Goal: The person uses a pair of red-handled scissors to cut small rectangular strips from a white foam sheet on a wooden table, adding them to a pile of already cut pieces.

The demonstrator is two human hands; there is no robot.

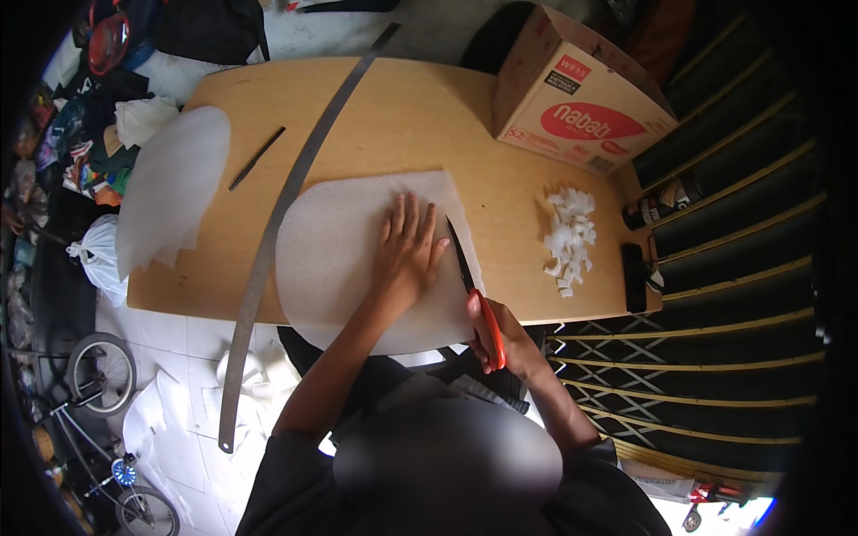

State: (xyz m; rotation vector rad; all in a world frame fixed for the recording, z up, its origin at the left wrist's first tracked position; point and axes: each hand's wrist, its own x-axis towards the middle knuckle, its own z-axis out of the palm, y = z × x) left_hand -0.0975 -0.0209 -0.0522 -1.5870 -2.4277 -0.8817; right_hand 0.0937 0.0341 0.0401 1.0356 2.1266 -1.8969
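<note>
My left hand [407, 257] lies flat on a white sheet [344, 241], fingers stretched out and pressing it to the table. The sheet has a rounded left side and a straighter right edge, and its near part hangs past the table's front edge. In my right hand [509, 339] is a pair of scissors [487, 326] with red-orange handles and dark blades. The blades point away from me over the sheet's right part, close to its edge. Whether the blades are parted is hard to make out.
A long metal ruler [308, 161] crosses the wooden table [420, 107], overhanging its front. Left of it lie a black pen [257, 158] and another white sheet [174, 188]. White scraps [570, 237], a cardboard box [581, 98] and a dark phone-like object [634, 277] are on the right.
</note>
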